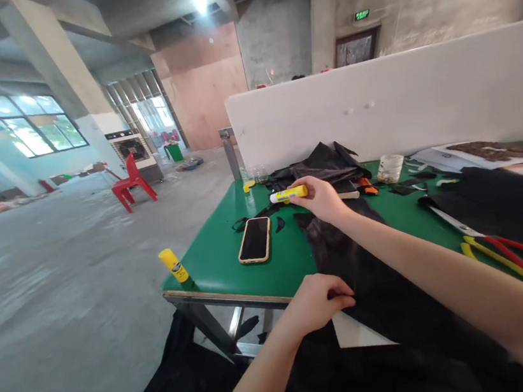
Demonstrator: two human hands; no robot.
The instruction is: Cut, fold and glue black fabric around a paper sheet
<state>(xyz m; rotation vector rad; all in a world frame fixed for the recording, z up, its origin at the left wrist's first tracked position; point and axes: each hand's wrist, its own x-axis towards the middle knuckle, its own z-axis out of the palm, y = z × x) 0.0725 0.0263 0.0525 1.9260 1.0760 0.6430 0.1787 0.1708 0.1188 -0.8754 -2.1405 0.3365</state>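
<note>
Concrete-floored workshop; the work surface is a green-topped table (223, 272) with a metal frame, backed by a white upright panel (388, 102). The yellow tube with a white end (289, 194), apparently a glue stick, is above the table, grasped near its yellow end by the thumb and fingers of the right hand (322, 199). The left hand (316, 301) is partly curled, thumb and fingertips drawn together at the black, smooth sheet (347, 262); whether they pinch it cannot be told. A white, flat piece (360, 332) shows from under that sheet.

Risks noted: a loose fingertip hold could let the tube drop and mark the sheet (if its end is uncapped, which I cannot confirm). Dragging the sheet could shift the white piece. The upright yellow glue stick (174, 265) is close to the table corner; a knock would likely send it to the floor. The scissors with red and yellow handles (515, 259) lie near the right forearm and could snag it.

Containers: a clear, squat jar (390, 168) holds brownish matter, type unclear. Clear containers (258, 174) stand at the far left edge, contents indistinct.
</note>
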